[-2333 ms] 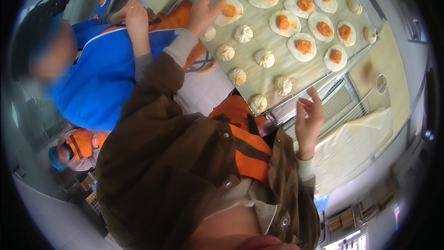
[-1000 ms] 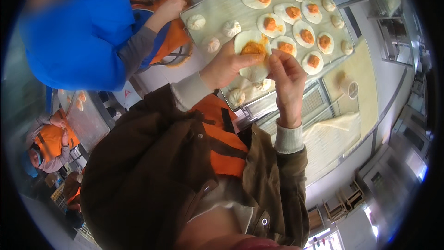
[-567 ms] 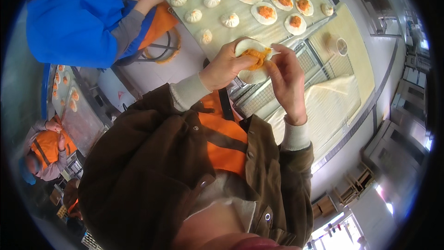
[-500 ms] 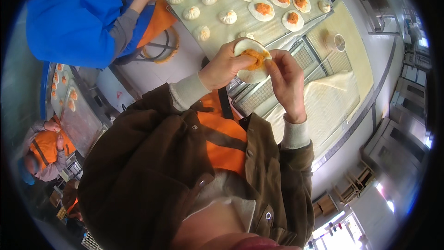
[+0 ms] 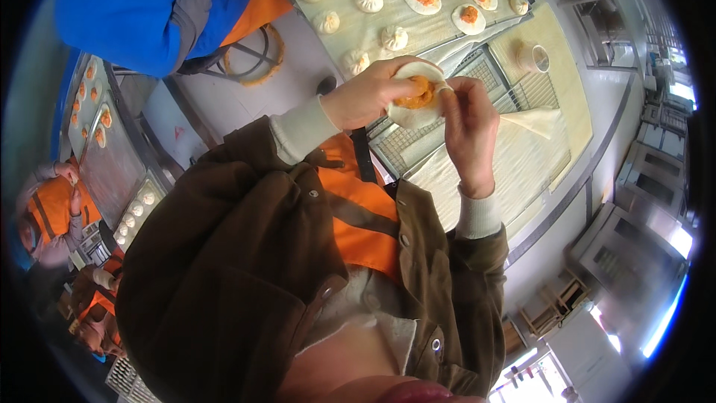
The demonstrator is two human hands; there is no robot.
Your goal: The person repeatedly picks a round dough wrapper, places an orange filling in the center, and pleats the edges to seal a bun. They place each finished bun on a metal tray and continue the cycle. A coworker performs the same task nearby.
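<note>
My left hand (image 5: 365,95) cradles a round dough wrapper (image 5: 409,116), its thumb pressed on the orange filling (image 5: 426,94) in the middle. At the right edge of that wrapper, the thumb and fingers of my right hand (image 5: 471,123) are closed in a pinch, gathering the dough. The wrapper's rim is partly raised and the filling still shows. Just beyond my hands lies a lined tray (image 5: 434,34). Closed pleated buns (image 5: 371,2) stand on its left and middle, and flat wrappers topped with filling (image 5: 468,19) lie toward its right.
Wire racks (image 5: 395,145) and a pale cloth (image 5: 477,175) lie right of my body, with a small tub (image 5: 532,58) farther right. A co-worker in blue (image 5: 127,15) stands at the upper left, near a round-based stool (image 5: 253,56). Another tray (image 5: 112,172) is at far left.
The wrapper's right edge is drawn in more around the filling. The view has shifted, showing more buns near my left hand. The co-worker's hand has left the view at the top.
</note>
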